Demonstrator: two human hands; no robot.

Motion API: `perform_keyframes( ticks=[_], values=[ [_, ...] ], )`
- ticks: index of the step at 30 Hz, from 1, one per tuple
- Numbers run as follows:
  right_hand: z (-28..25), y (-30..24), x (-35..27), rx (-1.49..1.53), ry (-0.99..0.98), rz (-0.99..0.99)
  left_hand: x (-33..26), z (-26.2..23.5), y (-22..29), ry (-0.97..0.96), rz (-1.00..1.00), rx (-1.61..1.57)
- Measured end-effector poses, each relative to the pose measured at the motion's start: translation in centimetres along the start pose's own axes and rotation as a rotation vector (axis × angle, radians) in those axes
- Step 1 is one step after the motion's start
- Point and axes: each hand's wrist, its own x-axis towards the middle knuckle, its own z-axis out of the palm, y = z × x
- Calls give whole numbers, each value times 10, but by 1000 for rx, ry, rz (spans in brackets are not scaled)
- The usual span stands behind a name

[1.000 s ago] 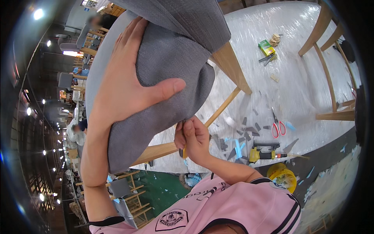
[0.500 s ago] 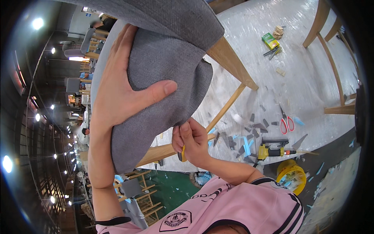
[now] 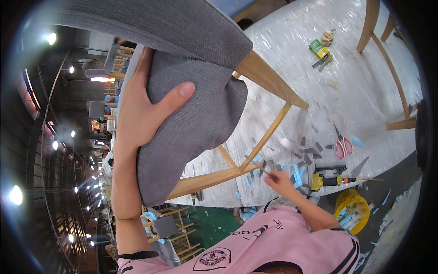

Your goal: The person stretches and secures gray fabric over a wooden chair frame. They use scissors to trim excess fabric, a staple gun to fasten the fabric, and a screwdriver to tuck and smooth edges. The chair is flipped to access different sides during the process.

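Spread open, my left hand (image 3: pixel 141 114) presses flat against the grey fabric (image 3: pixel 191 102) on a wood-framed chair. Its thumb points right across the cloth, which hangs in a loose flap with a curved lower edge. The chair's upholstered part (image 3: pixel 182 27) runs above, and a wooden leg (image 3: pixel 269 80) slopes down to the right. Below the flap, apart from it, my right hand (image 3: pixel 279 183) is closed beside the lower wooden rail (image 3: pixel 214 181). A thin dark strip-shaped thing (image 3: pixel 261 168) sticks out of its fingers toward the upper left; its kind is unclear.
On the plastic-covered table (image 3: pixel 315 86) lie red-handled scissors (image 3: pixel 342 147), a yellow-green air stapler (image 3: pixel 326 180), a green box (image 3: pixel 318 48) and several grey and blue scraps. A yellow bucket (image 3: pixel 355 211) with scraps stands at the lower right. Another wooden chair frame (image 3: pixel 388 68) is at right.
My right hand has moved right and down, away from the fabric edge; the yellow handle seen in it earlier no longer shows. My left hand stays on the fabric.
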Motion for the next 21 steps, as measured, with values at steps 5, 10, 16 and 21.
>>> perform_keyframes(
  ticks=[5, 10, 16, 21],
  values=[
    [-38, 19, -22, -219, 135, -37, 23, 8, 25, 40, -15, 193],
    [-39, 65, -12, -464, 45, 43, 25, 16, 26, 78, 7, 201],
    [-34, 158, -30, -955, 34, 211, -13, 34, 35, 317, 140, 446],
    [-36, 199, -20, -844, 132, 205, -123, 140, 53, 103, 353, -305]
  ],
)
